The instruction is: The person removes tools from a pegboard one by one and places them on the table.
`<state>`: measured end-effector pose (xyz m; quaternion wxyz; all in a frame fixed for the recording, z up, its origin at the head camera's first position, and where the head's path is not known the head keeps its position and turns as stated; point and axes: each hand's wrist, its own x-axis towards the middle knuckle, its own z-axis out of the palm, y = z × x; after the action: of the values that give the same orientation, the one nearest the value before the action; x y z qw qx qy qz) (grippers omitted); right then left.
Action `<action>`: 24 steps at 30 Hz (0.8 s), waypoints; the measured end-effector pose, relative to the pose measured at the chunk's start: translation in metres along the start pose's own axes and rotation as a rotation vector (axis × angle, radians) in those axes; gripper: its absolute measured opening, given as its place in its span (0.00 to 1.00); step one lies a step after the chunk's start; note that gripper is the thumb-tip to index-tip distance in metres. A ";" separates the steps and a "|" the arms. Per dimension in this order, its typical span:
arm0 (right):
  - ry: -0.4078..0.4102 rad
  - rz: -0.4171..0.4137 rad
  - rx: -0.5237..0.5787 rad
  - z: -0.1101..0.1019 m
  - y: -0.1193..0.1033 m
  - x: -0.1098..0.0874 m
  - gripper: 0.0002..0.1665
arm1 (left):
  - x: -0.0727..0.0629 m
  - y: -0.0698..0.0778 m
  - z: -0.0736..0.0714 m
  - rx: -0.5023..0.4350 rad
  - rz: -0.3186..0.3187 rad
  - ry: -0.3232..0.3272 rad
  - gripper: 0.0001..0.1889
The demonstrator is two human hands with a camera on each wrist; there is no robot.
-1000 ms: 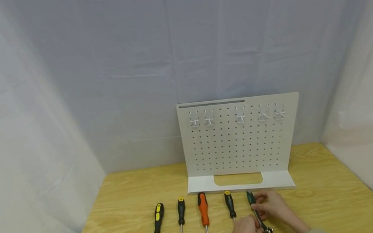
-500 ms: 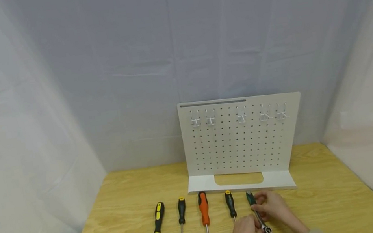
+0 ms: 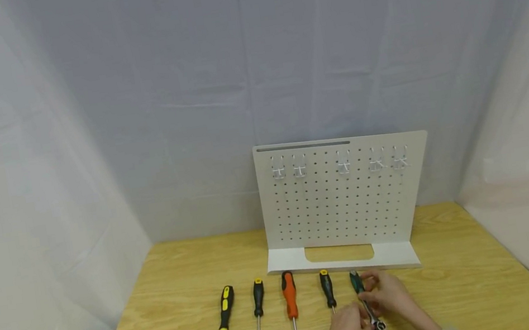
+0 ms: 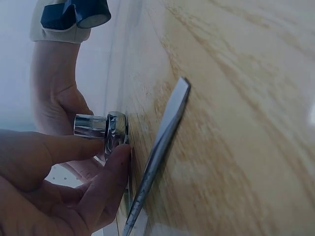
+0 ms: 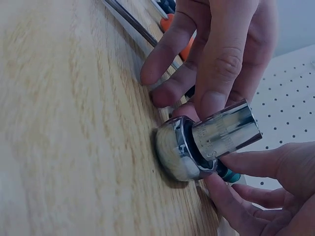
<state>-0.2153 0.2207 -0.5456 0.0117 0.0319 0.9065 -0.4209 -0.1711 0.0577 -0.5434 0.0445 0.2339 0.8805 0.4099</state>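
Note:
A ratchet wrench [image 3: 370,308] with a green handle and chrome shaft lies at the right end of a row of tools, its head toward the person. My right hand [image 3: 386,291] pinches it where the handle meets the shaft. My left hand [image 3: 347,329] pinches it close to the head, thumb and fingertip near the chrome socket [image 4: 90,126] in the left wrist view. The right wrist view shows the round ratchet head [image 5: 177,150] low against the wood, with the socket standing out from it. Part of the shaft is hidden behind the fingers.
Left of the wrench lie a black screwdriver [image 3: 327,288], an orange one [image 3: 289,295], another black one [image 3: 259,298] and a black-and-yellow one [image 3: 226,308]. Behind them a white pegboard [image 3: 335,200] with several clear hooks [image 3: 343,162] stands on the wooden table [image 3: 183,272].
The wrench has rolled about its length, so its head, tilted to the right before, now faces more upward. Both hands have stayed nearly in place on it.

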 end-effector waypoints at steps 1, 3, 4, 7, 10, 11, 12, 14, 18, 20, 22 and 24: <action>0.000 0.000 0.004 0.000 0.000 0.000 0.28 | 0.000 0.000 0.000 -0.007 -0.004 0.007 0.08; 0.006 -0.002 0.003 0.000 0.001 -0.001 0.27 | -0.001 -0.001 -0.001 -0.040 -0.010 0.018 0.09; 0.007 0.001 0.004 0.000 0.001 -0.001 0.27 | -0.001 -0.001 -0.002 -0.054 -0.011 0.025 0.09; 0.000 0.006 0.019 -0.001 0.000 -0.001 0.26 | 0.000 -0.002 -0.006 -0.072 0.021 0.059 0.07; -0.016 0.002 0.055 -0.002 -0.001 -0.001 0.27 | 0.001 -0.004 -0.013 -0.095 0.044 0.075 0.05; -0.018 -0.005 0.066 -0.003 -0.001 -0.001 0.27 | 0.002 -0.005 -0.016 -0.110 0.045 0.074 0.05; -0.018 -0.018 0.076 -0.003 -0.002 -0.001 0.26 | 0.003 -0.006 -0.020 -0.128 0.040 0.067 0.04; -0.010 -0.036 0.103 -0.005 -0.002 -0.001 0.25 | 0.004 -0.008 -0.029 -0.150 0.022 0.056 0.03; 0.024 -0.070 0.117 -0.014 -0.001 0.000 0.19 | 0.004 -0.015 -0.050 -0.139 0.012 0.076 0.02; 0.034 -0.074 0.139 -0.020 -0.001 0.002 0.16 | 0.002 -0.021 -0.062 -0.117 0.022 0.109 0.03; 0.044 -0.092 0.152 -0.027 -0.001 0.005 0.14 | 0.001 -0.028 -0.076 -0.089 0.035 0.151 0.03; 0.058 -0.115 0.157 -0.035 0.000 0.007 0.13 | 0.000 -0.037 -0.091 -0.062 0.042 0.198 0.04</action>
<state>-0.2217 0.2478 -0.5227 -0.0412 -0.0072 0.8710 -0.4895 -0.2092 -0.0267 -0.5106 -0.0438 0.2091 0.8624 0.4590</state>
